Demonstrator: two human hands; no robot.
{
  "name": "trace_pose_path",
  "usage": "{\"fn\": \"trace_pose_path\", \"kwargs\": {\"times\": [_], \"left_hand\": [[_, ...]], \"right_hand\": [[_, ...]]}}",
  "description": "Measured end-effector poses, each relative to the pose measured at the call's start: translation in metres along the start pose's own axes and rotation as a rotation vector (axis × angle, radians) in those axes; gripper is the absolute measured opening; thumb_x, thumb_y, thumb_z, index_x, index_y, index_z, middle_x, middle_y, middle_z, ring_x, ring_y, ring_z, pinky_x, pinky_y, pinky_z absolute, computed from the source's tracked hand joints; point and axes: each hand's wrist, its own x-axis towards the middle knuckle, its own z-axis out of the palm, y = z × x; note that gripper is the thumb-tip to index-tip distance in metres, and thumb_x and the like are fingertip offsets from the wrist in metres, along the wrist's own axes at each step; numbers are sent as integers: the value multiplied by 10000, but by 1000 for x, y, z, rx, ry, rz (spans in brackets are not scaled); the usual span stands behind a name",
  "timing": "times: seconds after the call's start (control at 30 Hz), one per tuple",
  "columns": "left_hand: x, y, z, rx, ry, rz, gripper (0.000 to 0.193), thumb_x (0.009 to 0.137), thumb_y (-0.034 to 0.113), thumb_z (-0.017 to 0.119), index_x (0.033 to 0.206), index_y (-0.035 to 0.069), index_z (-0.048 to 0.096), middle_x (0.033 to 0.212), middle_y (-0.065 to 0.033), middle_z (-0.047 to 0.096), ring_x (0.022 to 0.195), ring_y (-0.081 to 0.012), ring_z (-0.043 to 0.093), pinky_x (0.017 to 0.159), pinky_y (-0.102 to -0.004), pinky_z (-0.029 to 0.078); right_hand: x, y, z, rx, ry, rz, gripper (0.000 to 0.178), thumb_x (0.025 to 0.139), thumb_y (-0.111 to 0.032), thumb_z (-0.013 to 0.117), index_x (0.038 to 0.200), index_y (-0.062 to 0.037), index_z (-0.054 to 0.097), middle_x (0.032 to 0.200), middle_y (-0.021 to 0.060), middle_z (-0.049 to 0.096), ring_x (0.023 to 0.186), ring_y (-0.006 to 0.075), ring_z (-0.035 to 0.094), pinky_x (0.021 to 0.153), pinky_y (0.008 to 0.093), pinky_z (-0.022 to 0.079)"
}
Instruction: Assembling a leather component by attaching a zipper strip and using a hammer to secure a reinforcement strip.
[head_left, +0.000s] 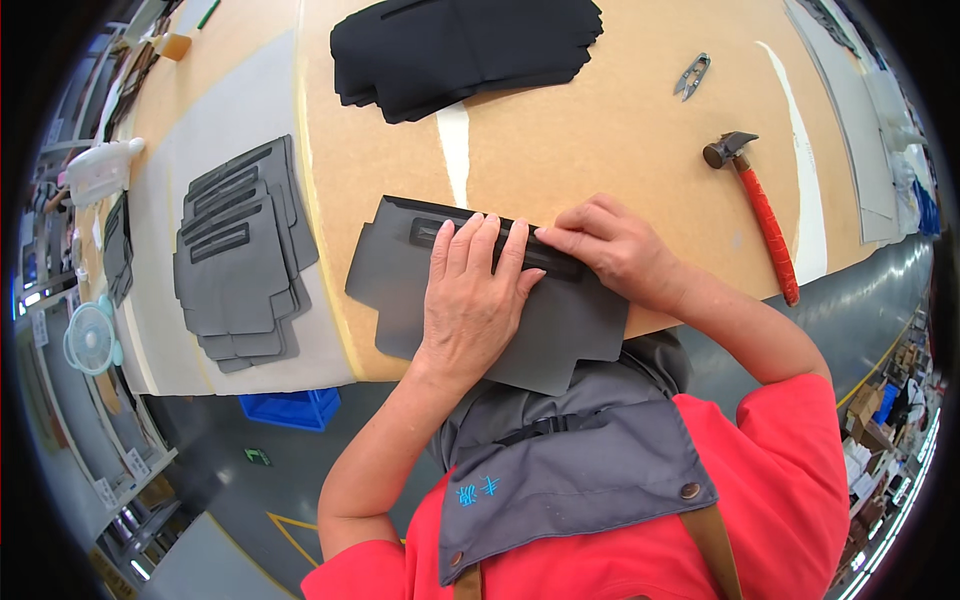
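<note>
A dark grey cut panel [545, 345] with notched corners lies in front of me at the table's near edge. Along its far side runs a folded black strip, and just below that is a long black-framed slot. My left hand [470, 290] rests flat on the panel with fingers stretched over the slot and the strip. At the strip's right part, my right hand [615, 250] is closed, thumb and forefinger pinching the folded edge. Both hands cover part of the slot.
Similar grey panels [225, 285] are stacked at the left. A pile of black pieces [460, 50] lies at the far side. To the right are a red-handled hammer [765, 220] and thread snips [691, 77]. A blue crate [292, 408] stands below the table edge.
</note>
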Motion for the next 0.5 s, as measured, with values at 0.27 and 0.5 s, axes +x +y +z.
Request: {"fn": "trace_pose_path", "kwargs": {"times": [0.27, 0.5], "left_hand": [[-1, 11, 4, 37, -4, 28, 501, 964, 327, 672, 1382, 58, 606, 1343, -171, 565, 1312, -346, 524, 1158, -518, 374], [-4, 22, 9, -1, -23, 41, 559, 954, 362, 679, 1397, 34, 585, 1350, -165, 546, 1318, -341, 509, 1158, -523, 372]], "right_hand": [[-10, 2, -6, -43, -23, -77, 390, 819, 8, 710, 1199, -76, 738, 1032, 65, 657, 890, 240, 638, 736, 342, 563], [-20, 1, -18, 0, -40, 18, 422, 777, -11, 696, 1195, -62, 728, 1032, 80, 670, 935, 262, 658, 810, 360, 579]]}}
